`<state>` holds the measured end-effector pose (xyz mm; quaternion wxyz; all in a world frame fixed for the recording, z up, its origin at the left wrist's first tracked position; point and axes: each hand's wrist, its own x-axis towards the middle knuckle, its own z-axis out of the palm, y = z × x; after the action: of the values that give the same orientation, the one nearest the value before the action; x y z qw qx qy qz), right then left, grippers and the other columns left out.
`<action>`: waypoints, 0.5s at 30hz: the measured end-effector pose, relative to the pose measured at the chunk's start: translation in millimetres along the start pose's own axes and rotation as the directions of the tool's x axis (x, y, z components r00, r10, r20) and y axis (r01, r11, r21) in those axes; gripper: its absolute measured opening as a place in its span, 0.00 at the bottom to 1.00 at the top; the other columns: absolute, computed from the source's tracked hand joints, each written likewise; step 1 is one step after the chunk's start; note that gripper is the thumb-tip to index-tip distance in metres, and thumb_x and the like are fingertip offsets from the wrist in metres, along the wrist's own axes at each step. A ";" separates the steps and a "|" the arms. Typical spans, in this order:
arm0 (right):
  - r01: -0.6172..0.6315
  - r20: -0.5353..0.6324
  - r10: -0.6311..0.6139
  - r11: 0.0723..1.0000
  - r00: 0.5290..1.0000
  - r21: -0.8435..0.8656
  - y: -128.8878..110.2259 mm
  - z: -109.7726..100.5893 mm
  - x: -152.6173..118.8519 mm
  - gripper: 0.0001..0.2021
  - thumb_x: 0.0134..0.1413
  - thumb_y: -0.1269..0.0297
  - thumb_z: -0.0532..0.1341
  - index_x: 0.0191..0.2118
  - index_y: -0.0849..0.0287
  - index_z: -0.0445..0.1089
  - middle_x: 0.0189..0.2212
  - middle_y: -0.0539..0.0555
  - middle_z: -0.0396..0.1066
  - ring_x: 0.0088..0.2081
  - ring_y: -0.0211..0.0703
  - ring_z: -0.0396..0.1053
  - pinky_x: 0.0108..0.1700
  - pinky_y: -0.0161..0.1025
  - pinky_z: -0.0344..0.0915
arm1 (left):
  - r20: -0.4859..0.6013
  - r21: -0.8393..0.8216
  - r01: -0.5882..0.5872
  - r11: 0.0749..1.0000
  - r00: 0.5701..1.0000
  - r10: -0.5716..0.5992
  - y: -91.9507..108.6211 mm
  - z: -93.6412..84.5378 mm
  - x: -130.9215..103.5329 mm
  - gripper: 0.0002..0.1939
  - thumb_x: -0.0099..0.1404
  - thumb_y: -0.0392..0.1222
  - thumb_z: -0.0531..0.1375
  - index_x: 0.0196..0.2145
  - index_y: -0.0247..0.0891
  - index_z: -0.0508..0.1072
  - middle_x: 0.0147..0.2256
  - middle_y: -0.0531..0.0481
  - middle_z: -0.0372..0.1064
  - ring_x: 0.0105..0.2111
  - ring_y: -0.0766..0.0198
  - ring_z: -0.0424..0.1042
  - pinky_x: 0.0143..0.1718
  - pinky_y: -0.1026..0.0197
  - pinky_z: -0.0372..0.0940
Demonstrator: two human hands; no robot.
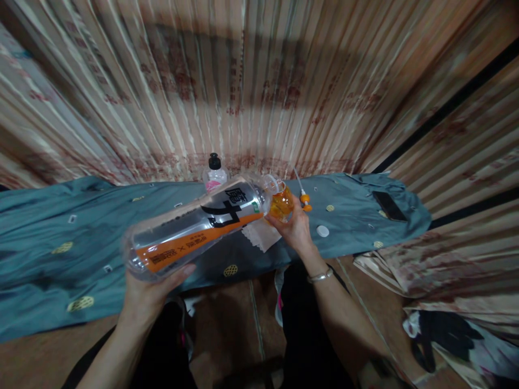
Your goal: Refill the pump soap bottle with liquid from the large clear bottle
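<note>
A large clear plastic bottle (194, 224) with a silver and orange label lies tilted in my left hand (152, 289), which grips it near its base. Its neck points right and meets the mouth of a small orange bottle (283, 204). My right hand (295, 227) is wrapped round that small bottle. Just behind it on the cloth lies an orange and white spray pump head (305, 202) with a thin tube. A white round cap (323, 231) sits to the right of my right hand. Below the bottles is a pale tissue (261, 235).
Another clear bottle (214, 174) with a black top stands behind the large one. A dark phone (389, 206) lies at the right end of the green cloth (348, 232). Pleated curtains (259, 81) hang behind; a bundle of clothes (458, 337) is at lower right.
</note>
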<state>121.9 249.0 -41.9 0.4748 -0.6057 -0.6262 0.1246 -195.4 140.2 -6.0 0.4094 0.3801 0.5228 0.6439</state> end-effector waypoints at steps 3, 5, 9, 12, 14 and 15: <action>0.006 0.009 -0.006 1.000 1.000 0.002 -0.7 -1.4 0.7 0.46 0.47 0.45 0.80 0.68 0.56 0.68 0.59 0.65 0.81 0.58 0.65 0.82 0.60 0.61 0.79 | -0.003 0.018 -0.007 1.000 1.000 0.007 0.8 1.7 0.0 0.38 0.38 0.44 0.86 0.49 0.41 0.85 0.43 0.51 0.87 0.42 0.59 0.83 0.50 0.64 0.78; 0.005 0.018 -0.005 1.000 1.000 0.007 -1.3 -2.1 1.0 0.45 0.47 0.45 0.80 0.68 0.57 0.68 0.59 0.66 0.81 0.59 0.66 0.82 0.61 0.61 0.79 | -0.007 0.037 -0.010 0.999 1.000 0.011 2.5 3.4 -0.6 0.36 0.37 0.45 0.86 0.47 0.42 0.86 0.43 0.51 0.87 0.42 0.57 0.83 0.49 0.60 0.80; -0.014 0.024 0.013 1.000 1.000 0.016 -1.6 -1.9 0.9 0.45 0.48 0.46 0.81 0.68 0.55 0.68 0.59 0.65 0.81 0.60 0.66 0.81 0.61 0.60 0.78 | -0.027 0.024 0.001 1.000 1.000 0.000 7.5 9.0 -4.1 0.37 0.36 0.47 0.86 0.47 0.43 0.85 0.43 0.52 0.87 0.42 0.58 0.83 0.48 0.61 0.80; -0.025 0.012 0.025 1.000 1.000 0.016 -1.0 -0.8 0.8 0.45 0.46 0.47 0.81 0.68 0.57 0.69 0.58 0.66 0.82 0.58 0.67 0.82 0.60 0.60 0.79 | -0.033 0.010 0.010 1.000 0.999 -0.009 8.9 12.3 -6.7 0.39 0.36 0.46 0.86 0.48 0.43 0.85 0.43 0.53 0.87 0.42 0.60 0.83 0.49 0.64 0.79; -0.029 0.000 0.029 1.000 1.000 0.011 -0.2 -0.2 1.0 0.45 0.46 0.47 0.81 0.67 0.57 0.69 0.57 0.66 0.82 0.57 0.67 0.83 0.59 0.61 0.80 | -0.027 0.009 0.013 1.000 1.000 -0.013 8.1 13.3 -7.6 0.39 0.36 0.47 0.86 0.49 0.41 0.85 0.43 0.51 0.87 0.42 0.59 0.84 0.50 0.62 0.79; -0.031 -0.005 0.031 0.999 1.000 0.008 0.1 0.1 1.1 0.45 0.45 0.47 0.81 0.66 0.57 0.69 0.57 0.66 0.83 0.57 0.68 0.83 0.59 0.62 0.80 | -0.024 0.009 0.013 1.000 1.000 -0.013 7.1 13.4 -7.7 0.40 0.36 0.48 0.86 0.49 0.41 0.85 0.44 0.50 0.87 0.42 0.57 0.84 0.50 0.61 0.80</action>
<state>122.1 250.1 -41.6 0.4765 -0.6138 -0.6153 0.1328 -181.1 137.1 2.8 0.4055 0.3711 0.5331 0.6431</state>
